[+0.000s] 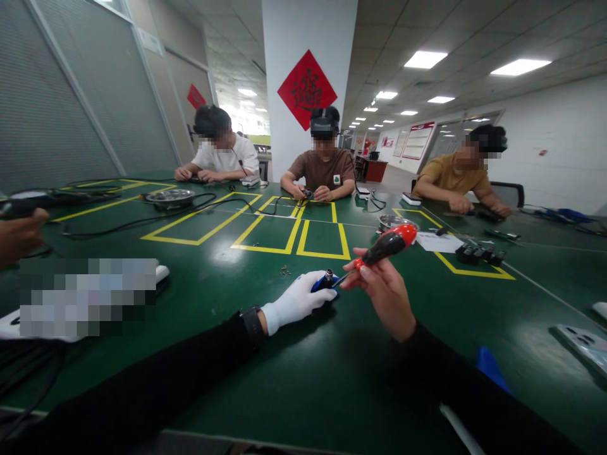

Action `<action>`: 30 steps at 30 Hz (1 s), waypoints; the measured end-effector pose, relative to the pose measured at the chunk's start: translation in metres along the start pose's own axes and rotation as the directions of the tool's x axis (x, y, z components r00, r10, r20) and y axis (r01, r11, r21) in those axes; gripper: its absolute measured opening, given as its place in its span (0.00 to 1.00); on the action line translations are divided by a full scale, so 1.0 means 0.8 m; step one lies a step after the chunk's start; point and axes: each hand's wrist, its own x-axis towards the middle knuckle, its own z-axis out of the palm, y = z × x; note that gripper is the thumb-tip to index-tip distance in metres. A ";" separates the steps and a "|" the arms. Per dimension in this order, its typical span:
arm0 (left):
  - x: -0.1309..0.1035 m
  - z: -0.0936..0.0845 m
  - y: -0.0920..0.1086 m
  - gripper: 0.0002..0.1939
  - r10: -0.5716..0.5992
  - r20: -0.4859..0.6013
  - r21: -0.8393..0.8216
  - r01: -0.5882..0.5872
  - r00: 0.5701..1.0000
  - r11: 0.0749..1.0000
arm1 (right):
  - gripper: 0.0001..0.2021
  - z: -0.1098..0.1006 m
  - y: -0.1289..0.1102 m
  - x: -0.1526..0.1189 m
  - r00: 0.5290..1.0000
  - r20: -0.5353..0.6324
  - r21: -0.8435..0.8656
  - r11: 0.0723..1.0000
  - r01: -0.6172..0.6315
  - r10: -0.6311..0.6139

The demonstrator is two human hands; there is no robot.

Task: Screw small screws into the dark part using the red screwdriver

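in the head view, the step in hand looks like driver work on the blue-and-black piece [322, 284]; the next move seems to call for a steady grip and a lined-up tip. the piece sits within the curled fingers of the gloved left hand [300, 302], thumb along its near side. right of it, the bare right hand [386, 292] pinches the screwdriver [389, 244] near its collar, shaft slanting down to the piece; tip contact can't be told. small screws [285, 270] lie beyond and left of the piece.
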 end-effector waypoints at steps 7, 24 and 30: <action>-0.002 0.001 0.005 0.15 0.031 -0.008 -0.015 -0.031 0.999 0.999 | 0.10 -0.002 -0.013 0.009 0.994 0.090 -0.116 0.991 0.068 -0.058; -0.001 0.001 0.003 0.19 0.028 -0.052 0.039 -0.026 0.998 0.999 | 0.05 0.026 -0.001 0.003 0.980 0.054 -0.083 0.977 0.197 -0.193; -0.002 0.002 0.002 0.17 0.006 -0.022 0.003 -0.006 1.000 1.000 | 0.16 0.028 0.008 0.013 0.985 0.003 0.010 0.985 0.174 -0.174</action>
